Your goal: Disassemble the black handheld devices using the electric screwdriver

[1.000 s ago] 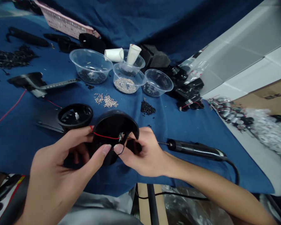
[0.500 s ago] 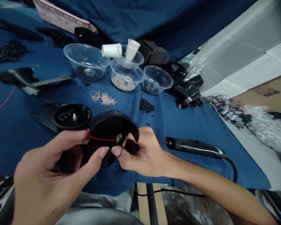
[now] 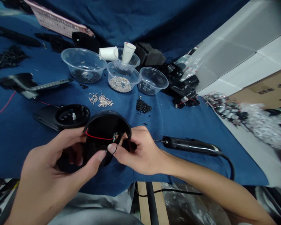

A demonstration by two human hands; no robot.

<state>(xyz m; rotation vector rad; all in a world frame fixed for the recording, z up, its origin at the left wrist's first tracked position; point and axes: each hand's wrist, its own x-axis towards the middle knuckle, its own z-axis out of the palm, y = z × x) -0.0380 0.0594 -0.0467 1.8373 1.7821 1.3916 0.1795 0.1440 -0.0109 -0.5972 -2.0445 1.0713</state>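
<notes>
Both hands hold a black domed plastic housing (image 3: 103, 132) up over the blue cloth. A red wire (image 3: 97, 137) runs across its face to a small cluster of thin wires at its edge. My left hand (image 3: 53, 159) cradles the housing from below and the left, with the thumb on its front. My right hand (image 3: 140, 151) pinches its right side, and a thin black wire loop (image 3: 113, 148) lies at my fingertips. Just beyond the hands rests a round black housing part (image 3: 72, 116) with a white peg inside. A black soldering iron (image 3: 189, 145) lies to the right of my right hand.
Several clear plastic bowls (image 3: 123, 76) hold black and silver small parts. Loose silver screws (image 3: 100, 100) and black granules (image 3: 143, 105) lie on the blue cloth (image 3: 18, 140). Black plastic parts lie at the left and back. A red wire crosses the far left. The cloth ends at a front edge.
The view has drifted, so the table items sit slightly further left. The hands and housing have shifted slightly left with it. My grip on the housing stays the same.
</notes>
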